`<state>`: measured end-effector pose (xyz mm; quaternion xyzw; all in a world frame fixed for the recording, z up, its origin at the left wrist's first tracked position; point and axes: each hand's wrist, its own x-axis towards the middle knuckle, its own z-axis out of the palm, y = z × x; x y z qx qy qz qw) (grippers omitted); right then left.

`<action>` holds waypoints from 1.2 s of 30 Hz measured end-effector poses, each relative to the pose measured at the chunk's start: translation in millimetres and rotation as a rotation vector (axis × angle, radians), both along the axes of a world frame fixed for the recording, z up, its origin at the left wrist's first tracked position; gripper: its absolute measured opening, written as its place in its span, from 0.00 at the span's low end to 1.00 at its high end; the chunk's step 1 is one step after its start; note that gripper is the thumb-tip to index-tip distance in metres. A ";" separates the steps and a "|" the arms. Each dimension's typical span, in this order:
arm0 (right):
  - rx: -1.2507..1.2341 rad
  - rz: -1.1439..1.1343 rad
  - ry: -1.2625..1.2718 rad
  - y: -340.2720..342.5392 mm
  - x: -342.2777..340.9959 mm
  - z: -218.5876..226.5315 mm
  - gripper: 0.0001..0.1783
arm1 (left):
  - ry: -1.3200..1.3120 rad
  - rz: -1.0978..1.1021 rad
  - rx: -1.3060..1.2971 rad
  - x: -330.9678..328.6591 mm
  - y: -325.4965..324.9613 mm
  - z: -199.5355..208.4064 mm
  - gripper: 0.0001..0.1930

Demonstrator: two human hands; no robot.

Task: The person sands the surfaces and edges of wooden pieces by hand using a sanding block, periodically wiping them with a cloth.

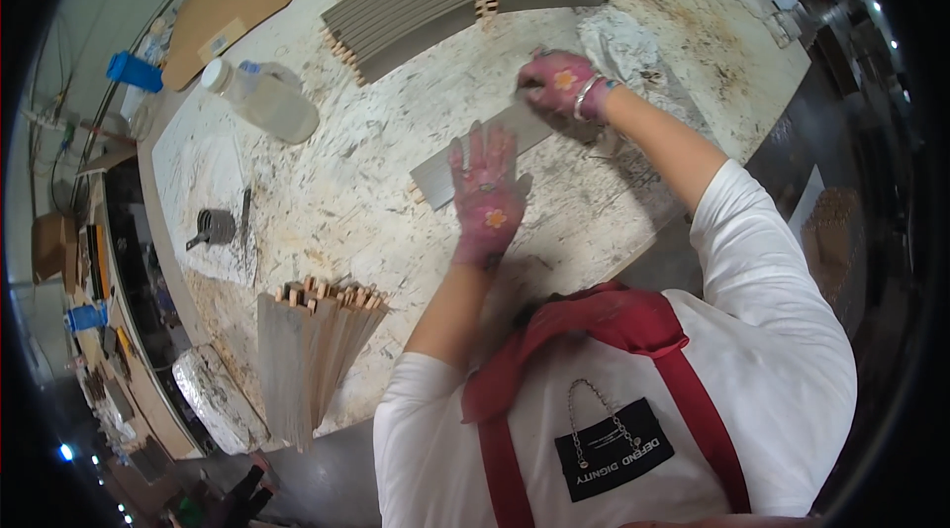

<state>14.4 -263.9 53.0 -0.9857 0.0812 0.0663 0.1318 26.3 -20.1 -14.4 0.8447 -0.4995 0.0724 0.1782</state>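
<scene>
A grey wooden slat [435,175] with small pale tenons at its left end lies slantwise on the worktable. Pressed flat on it, with fingers stretched out, is my left hand [487,193] in a pink flowered glove. My right hand [560,83], gloved the same way, is at the slat's far right end with its fingers curled closed. Whatever it may hold is hidden beneath the fingers. A pale crumpled cloth or sheet [618,38] lies just beyond my right hand.
Two rows of stacked grey slats [421,18] stand at the table's far side. Loose slats [312,350] lean together at the near left. Farther left are a cloudy plastic bottle [267,102], a dark coiled item [213,227], cardboard [233,8] and a foil-wrapped block [218,399].
</scene>
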 end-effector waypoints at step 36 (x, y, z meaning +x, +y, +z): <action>1.397 -0.748 -0.890 15.7 -138.6 -12.9 0.21 | 0.063 0.053 0.383 84.9 33.7 30.3 0.24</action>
